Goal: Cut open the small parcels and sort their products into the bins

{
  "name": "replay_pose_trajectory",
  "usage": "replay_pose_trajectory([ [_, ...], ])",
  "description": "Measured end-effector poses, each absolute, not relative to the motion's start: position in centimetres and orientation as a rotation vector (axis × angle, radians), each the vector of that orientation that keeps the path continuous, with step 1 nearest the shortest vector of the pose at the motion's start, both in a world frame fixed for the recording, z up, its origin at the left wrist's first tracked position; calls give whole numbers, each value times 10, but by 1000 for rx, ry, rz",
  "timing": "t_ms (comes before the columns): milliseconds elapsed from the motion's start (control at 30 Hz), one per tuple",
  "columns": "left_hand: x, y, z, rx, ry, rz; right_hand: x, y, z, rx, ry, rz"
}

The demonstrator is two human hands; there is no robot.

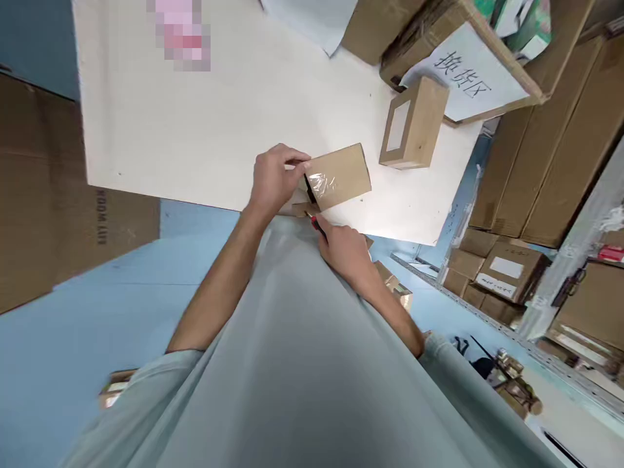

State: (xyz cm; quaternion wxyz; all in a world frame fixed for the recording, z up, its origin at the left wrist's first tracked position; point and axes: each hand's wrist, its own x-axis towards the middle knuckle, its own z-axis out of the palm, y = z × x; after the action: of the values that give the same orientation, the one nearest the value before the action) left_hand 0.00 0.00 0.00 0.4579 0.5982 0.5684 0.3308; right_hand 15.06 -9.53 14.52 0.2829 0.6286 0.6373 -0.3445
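Note:
A small brown cardboard box (346, 174) lies on the white table near its front edge. Shiny clear tape covers part of its top, and a dark gap shows at its left end, where a flap (303, 209) sticks out towards me. My left hand (277, 177) grips that left end, thumb and fingers pinched at the upper corner. In my right hand (347, 253) is a red and black utility knife (316, 223), its tip at the box's near left corner by the flap. Whether the blade touches the cardboard is too small to tell.
Another closed box with a white label (413, 123) stands on the white table (195, 136) to the right. Behind it is a larger open carton (531, 88) with a handwritten sheet and green packs inside. Shelves of cartons (507, 270) stand right; a big carton (43, 195) is left.

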Motion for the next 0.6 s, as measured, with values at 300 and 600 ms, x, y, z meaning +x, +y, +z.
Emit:
replay_pose_trajectory([
  [300, 18, -9, 9, 1677, 1475, 846, 224, -100, 143, 2271, 1918, -817],
  [600, 104, -15, 10, 2070, 1229, 703, 259, -72, 132, 2316, 1894, -683],
])
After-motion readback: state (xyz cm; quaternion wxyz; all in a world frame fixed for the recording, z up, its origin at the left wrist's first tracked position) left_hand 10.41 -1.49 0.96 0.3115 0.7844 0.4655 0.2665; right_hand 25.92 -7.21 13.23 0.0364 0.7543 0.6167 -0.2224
